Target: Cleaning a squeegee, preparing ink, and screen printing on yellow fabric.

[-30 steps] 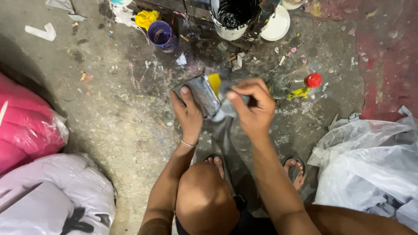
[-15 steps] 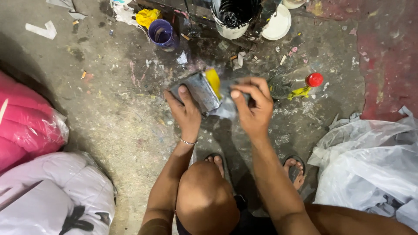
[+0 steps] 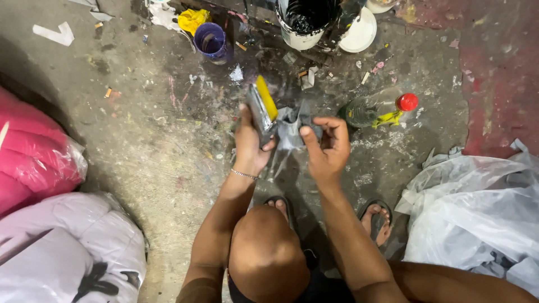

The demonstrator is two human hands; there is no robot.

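Person is squatting on a paint-stained concrete floor (image 3: 140,146), head camera looking down over the hands. Left hand (image 3: 250,143) is gripping a flat grey block with a yellow edge (image 3: 262,106) — fingers wrapped around its lower end, block tilted on edge, yellow side facing right. Right hand (image 3: 325,148) is pinching a crumpled grey plastic piece (image 3: 291,132), thumb and fingers closed on it; the plastic is hanging between the two hands, touching the block's lower part. A thin bracelet (image 3: 244,175) is sitting on the left wrist.

Just beyond the right hand, a clear bottle with a red cap (image 3: 382,109) is lying on its side on the floor. Further up, a purple cup (image 3: 210,40) is standing near a yellow rag (image 3: 192,19), and a white bucket with black paint (image 3: 306,19) is sitting beside a white lid (image 3: 359,33). Pink bundle in plastic (image 3: 33,157) and a white bundle (image 3: 62,252) are lying at left — well apart from the hands. Clear plastic bags (image 3: 483,207) are piled at right. Sandalled feet (image 3: 377,219) are showing below the arms.
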